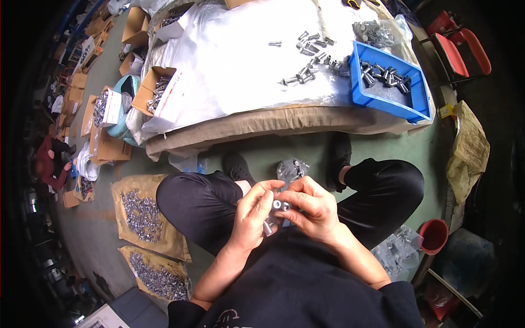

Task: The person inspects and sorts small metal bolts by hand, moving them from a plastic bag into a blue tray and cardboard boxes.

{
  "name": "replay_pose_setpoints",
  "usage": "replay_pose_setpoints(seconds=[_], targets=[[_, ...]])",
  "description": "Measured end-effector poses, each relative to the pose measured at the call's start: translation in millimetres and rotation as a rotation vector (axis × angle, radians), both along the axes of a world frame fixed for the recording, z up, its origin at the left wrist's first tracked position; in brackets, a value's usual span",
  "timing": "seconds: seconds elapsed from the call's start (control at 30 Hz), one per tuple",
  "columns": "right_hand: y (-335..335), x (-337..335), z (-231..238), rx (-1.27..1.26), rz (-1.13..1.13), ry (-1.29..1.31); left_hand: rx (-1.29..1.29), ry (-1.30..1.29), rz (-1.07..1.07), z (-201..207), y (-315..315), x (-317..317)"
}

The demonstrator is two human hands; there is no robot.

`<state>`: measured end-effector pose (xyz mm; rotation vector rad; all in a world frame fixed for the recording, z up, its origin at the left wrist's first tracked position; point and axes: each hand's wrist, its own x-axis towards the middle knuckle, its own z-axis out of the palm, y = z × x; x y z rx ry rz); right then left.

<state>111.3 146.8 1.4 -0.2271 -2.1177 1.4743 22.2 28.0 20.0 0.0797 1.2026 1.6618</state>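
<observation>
In front of my lap, my left hand (252, 217) is closed around a few silver metal bolts. A shank of one bolt (267, 228) sticks out below its fingers. My right hand (313, 210) meets it, thumb and fingers pinching at a bolt (285, 206) whose round end faces up. Beside that is another bolt head (277, 204) with a recess in its middle. The fingers hide how many pieces each hand holds. Below the hands' far side, a clear plastic bag (292, 168) with metal parts lies on the floor between my feet.
Ahead, loose bolts (310, 44) lie on a plastic-covered table (235, 65). A blue bin (391, 104) with bolts stands at its right edge, a carton (147, 90) at its left. Sacks piled with bolts (143, 216) lie on the floor left. A red bucket (433, 236) stands right; another person (52, 161) sits far left.
</observation>
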Motion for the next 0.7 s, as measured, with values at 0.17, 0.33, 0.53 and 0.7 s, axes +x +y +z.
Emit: replay_pose_setpoints(seconds=[0.17,0.33,0.53,0.7], targets=[[-6,-1,1,0.112,-0.043,0.088,0.065,0.103,-0.051,-9,-1,0],[-12,2,-5,0.139,-0.106,0.163,0.112,-0.303,0.036,-17,-5,-2],[-7,5,-3,0.169,-0.119,0.154,0.042,-0.461,-0.008,-16,-8,-6],[-6,10,-10,-0.682,-0.013,0.107,-0.047,-0.510,0.005,-15,-9,-3]])
